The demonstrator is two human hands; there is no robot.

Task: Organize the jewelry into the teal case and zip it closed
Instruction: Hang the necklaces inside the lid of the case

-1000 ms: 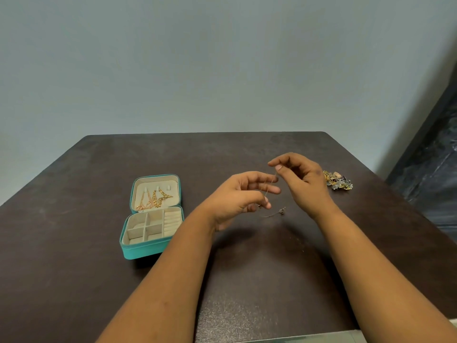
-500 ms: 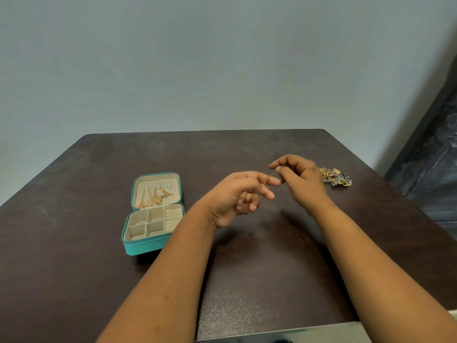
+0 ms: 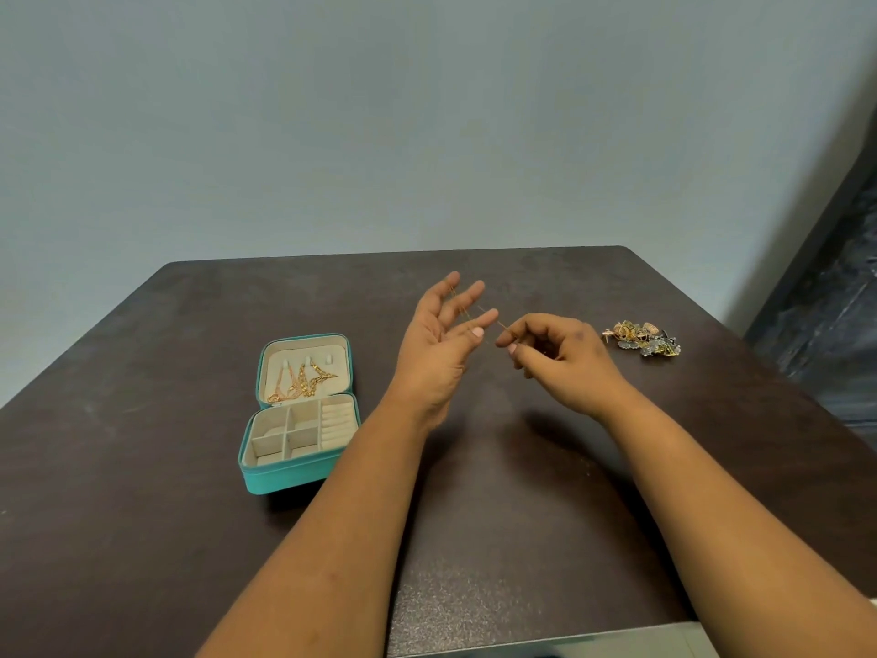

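A dark brown table with rounded far corners carries two things. An open teal case sits left of the middle, its lid laid back toward the far edge, gold chains in the lid. A small heap of gold and dark jewelry lies near the right edge.

A thin gold chain runs from the spread left hand to the pinching right hand, right of the open teal zip case.
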